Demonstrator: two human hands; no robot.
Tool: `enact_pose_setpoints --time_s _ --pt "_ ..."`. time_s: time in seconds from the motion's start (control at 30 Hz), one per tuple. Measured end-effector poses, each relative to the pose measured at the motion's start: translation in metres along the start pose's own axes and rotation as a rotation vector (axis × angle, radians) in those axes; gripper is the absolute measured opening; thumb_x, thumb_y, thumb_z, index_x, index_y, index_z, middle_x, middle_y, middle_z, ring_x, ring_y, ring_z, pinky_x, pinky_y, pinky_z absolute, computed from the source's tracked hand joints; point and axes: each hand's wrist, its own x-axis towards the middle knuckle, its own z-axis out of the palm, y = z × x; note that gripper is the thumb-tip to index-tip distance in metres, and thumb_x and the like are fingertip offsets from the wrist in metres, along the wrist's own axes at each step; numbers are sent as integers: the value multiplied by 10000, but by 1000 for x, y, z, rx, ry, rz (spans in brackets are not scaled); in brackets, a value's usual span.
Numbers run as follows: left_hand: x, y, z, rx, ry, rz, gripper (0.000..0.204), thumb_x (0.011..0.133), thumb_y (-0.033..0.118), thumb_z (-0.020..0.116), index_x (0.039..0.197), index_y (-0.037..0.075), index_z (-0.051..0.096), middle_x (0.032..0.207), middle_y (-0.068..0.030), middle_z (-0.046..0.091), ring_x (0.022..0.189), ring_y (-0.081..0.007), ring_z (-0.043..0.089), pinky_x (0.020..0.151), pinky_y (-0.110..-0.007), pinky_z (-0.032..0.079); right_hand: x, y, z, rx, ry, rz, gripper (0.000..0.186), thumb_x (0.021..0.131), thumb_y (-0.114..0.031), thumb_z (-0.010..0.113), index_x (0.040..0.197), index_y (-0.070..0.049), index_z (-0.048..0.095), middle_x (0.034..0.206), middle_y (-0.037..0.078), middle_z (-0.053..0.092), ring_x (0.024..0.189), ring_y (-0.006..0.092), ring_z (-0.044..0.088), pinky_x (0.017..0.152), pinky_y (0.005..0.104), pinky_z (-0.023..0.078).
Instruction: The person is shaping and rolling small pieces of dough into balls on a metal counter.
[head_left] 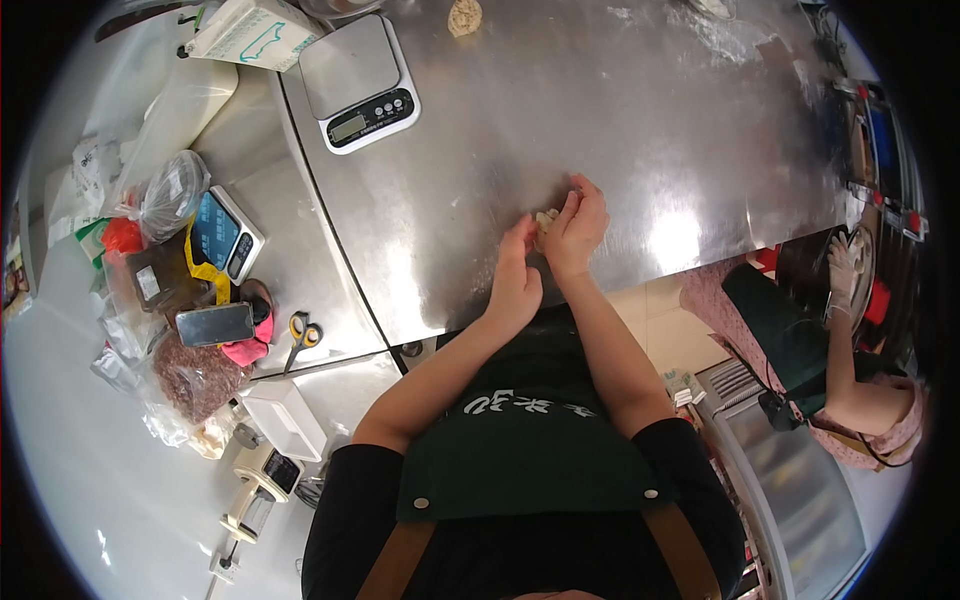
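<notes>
Both hands pinch a dough piece (546, 219) at tabletop (480, 150) centre, left hand (515, 280) bracing at 7 o'clock, right hand (578, 228) fingers clamped on it, scale (358, 82) at 11 o'clock.

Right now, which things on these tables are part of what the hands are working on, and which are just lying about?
In hand:
- dough piece, pinched between left hand and right hand
- steel table, dusted with flour

Lying about:
- white scale
- dough lump at the far edge
- blue scale
- scissors
- phone
- clear bag
</notes>
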Motion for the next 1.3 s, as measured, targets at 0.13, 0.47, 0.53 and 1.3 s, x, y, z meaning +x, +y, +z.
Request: enact_pose_setpoints --time_s 0.13,0.47,0.53,1.3 --pt "20 -14 -4 86 -17 -89 706 703 -149 336 1394 -13 285 1333 -207 406 1243 -306 428 1064 -380 336 1 19 1 -54 40 -130 243 898 -68 474 1129 -32 541 1063 116 596 956 285 544 832 394 385" --pt "17 0 2 -95 41 22 680 681 -125 364 1352 -14 356 1261 -218 440 1175 -344 432 1034 -377 337 24 -6 -10 58 33 -229 260 896 -77 469 1132 0 546 1062 156 590 958 306 560 836 415 413" --pt "34 1 -2 -40 51 99 698 677 -132 355 1366 -21 335 1287 -215 416 1191 -333 429 1050 -383 332 36 -11 -5 46 89 -357 259 900 -84 467 1128 8 551 1062 162 590 949 308 567 829 415 424" --pt "-4 0 14 -5 40 26 707 701 -141 339 1395 -33 260 1383 -207 335 1319 -303 324 1113 -397 251 9 -11 1 89 62 -12 238 902 -94 461 1113 -45 559 1069 130 604 973 306 558 855 400 397"
